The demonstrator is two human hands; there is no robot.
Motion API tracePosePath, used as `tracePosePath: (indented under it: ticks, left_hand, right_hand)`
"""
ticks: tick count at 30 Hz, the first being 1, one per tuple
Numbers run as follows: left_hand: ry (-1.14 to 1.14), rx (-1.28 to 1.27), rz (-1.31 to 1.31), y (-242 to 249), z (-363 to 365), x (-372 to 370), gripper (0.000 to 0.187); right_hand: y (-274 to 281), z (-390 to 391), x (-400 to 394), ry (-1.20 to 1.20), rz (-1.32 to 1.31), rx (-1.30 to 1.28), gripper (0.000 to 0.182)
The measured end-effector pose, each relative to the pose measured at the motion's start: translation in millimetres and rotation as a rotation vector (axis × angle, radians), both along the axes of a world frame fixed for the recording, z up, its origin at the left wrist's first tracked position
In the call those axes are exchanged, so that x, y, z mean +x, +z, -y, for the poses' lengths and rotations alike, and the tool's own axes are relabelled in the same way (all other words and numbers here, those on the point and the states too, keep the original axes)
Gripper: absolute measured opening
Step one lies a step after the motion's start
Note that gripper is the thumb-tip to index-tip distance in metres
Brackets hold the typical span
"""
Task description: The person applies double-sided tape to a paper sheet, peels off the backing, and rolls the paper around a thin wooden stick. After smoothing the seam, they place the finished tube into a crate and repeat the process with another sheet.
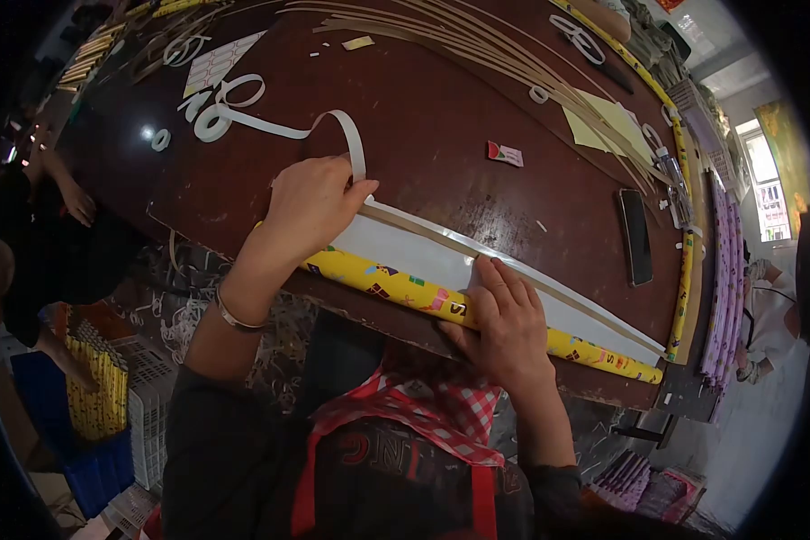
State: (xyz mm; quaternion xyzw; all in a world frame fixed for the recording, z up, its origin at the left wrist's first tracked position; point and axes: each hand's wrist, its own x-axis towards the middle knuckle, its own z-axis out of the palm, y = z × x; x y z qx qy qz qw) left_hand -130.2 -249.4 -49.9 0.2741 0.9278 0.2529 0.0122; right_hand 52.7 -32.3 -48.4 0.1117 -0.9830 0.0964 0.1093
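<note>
**A:** ok so what are the hands up to here?

**B:** Left hand (310, 205) is closed, pinching a thin white strip (355, 162) between thumb and fingers, just past the left part of the yellow roll (396, 282). Right hand (510, 328) is open, fingers stretched over the roll onto the white sheet (378, 247), thumb on the roll's near side.

**A:** and where's the roll sitting?

**B:** Along the near edge of the bench (405, 135), slanting down to the right. The sheet spreads out from the roll's far side, with a tan band (427, 231) running along its outer edge.

**A:** anything else around?

**B:** Yep. The strip trails back to a white coil (211, 123), beyond the roll's left end. A small red and pink packet (504, 154) is past its middle, a phone (635, 236) beyond its right end, and long tan strips (513, 63) fan out on the far side.
</note>
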Motion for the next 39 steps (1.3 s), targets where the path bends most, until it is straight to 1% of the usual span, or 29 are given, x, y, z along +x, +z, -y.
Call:
tracePosePath:
  ticks: [4, 9, 16, 18, 22, 24, 25, 27, 28, 30, 31, 33, 34, 36, 37, 39]
  left_hand:
    - [0.002, 0.048, -0.029, -1, 5, -3, 0.029]
    - [0.065, 0.106, -0.001, 1, 16, -7, 0.028]
    - [0.118, 0.099, -0.041, -1, 36, -18, 0.027]
    - [0.183, 0.089, -0.046, -1, 42, -22, 0.026]
    - [0.233, 0.106, -0.064, -5, 60, -33, 0.027]
    - [0.313, 0.112, -0.018, -4, 68, -39, 0.029]
    - [0.314, 0.112, -0.018, -7, 74, -43, 0.029]
    - [0.297, 0.211, -0.079, -19, 87, -53, 0.029]
    - [0.296, 0.211, -0.079, -24, 93, -59, 0.029]
    - [0.326, 0.366, -0.008, -33, 104, -69, 0.029]
    - [0.326, 0.366, -0.008, -32, 105, -71, 0.029]
    - [0.432, 0.520, 0.095, -27, 107, -73, 0.028]
    - [0.432, 0.520, 0.094, -30, 109, -77, 0.028]
    - [0.522, 0.873, 0.234, -37, 113, -82, 0.025]
    - [0.521, 0.873, 0.233, -34, 113, -82, 0.025]
    - [0.551, 1.070, 0.348, -27, 114, -81, 0.022]
  right_hand:
    - [0, 0, 0, -0.001, -0.002, -0.006, 0.043]
    - [2, 1, 0, 0.001, 0.000, 0.001, 0.043]
    - [2, 0, -1, 0.002, 0.004, -0.002, 0.044]
    - [2, 0, 0, 0.001, 0.001, 0.000, 0.044]
    - [1, 0, 0, -0.005, 0.009, 0.002, 0.044]
    - [0, 0, 0, 0.000, -0.002, 0.010, 0.044]
    - [0, 0, 0, 0.000, -0.002, 0.009, 0.044]
    - [0, 0, 0, 0.002, -0.002, 0.007, 0.044]
    - [0, 0, 0, 0.001, -0.001, 0.007, 0.044]
    - [0, 0, 0, 0.005, -0.009, 0.000, 0.044]
    - [0, 0, 0, 0.006, -0.009, 0.001, 0.044]
    - [0, -1, 0, 0.005, -0.006, 0.003, 0.043]
    - [0, -1, -1, 0.006, -0.007, 0.004, 0.043]
    - [0, -1, -1, 0.005, 0.008, 0.003, 0.043]
    - [0, -1, -1, 0.004, 0.007, 0.003, 0.043]
    - [0, 0, -1, 0.006, 0.001, 0.004, 0.044]
